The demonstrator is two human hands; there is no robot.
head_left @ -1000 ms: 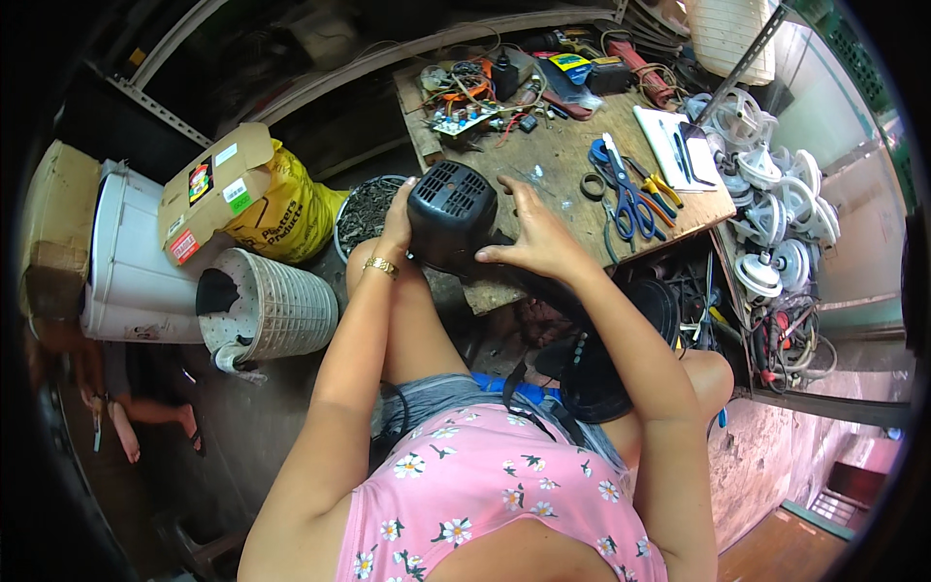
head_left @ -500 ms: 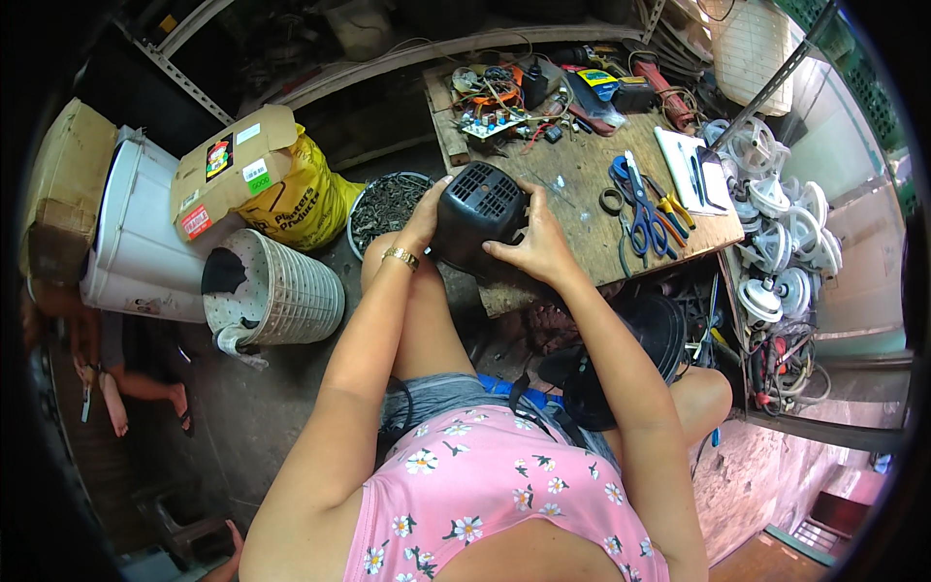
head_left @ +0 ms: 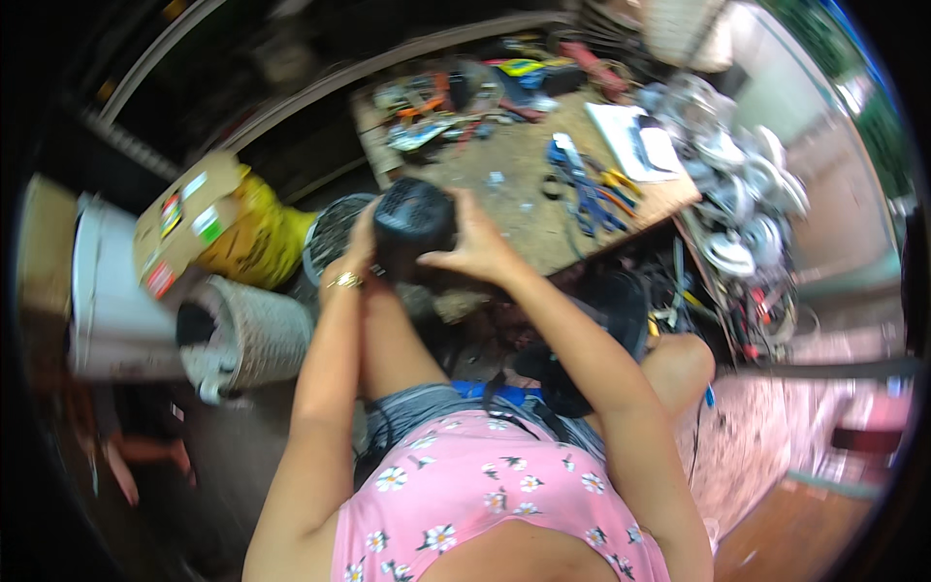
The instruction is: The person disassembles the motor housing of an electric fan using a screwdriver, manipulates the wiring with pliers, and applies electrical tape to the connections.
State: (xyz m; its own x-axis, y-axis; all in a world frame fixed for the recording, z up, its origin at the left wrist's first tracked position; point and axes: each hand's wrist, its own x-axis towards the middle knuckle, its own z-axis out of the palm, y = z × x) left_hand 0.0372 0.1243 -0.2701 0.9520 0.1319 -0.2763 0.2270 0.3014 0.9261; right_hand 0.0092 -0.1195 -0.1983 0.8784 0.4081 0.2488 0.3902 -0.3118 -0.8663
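Note:
Between my hands is a black vented plastic housing (head_left: 415,233), rounded at the corners, held up above my knee at the near left of the wooden bench (head_left: 529,228). My left hand (head_left: 362,241) wraps its left side, while my right hand (head_left: 475,241) grips the right side with the thumb across the near face. Motion blurs the grille on its top. On the bench to the right lie blue-handled scissors (head_left: 588,199) and yellow-handled pliers (head_left: 621,182). A large black round part (head_left: 572,383) rests by my right thigh, partly behind my right forearm.
Wires and circuit boards (head_left: 427,112) crowd the bench's far left. White plastic parts (head_left: 737,194) pile up at the right. To the left stand a perforated white basket (head_left: 257,335), a yellow bag (head_left: 257,238), a cardboard box (head_left: 184,218) and a tub of dark scraps (head_left: 335,233). Another person's legs (head_left: 145,461) show lower left.
The whole view has shifted and blurred, with the bench and its tools now further left in the picture. Both hands still hold the black housing, and its top grille shows less clearly.

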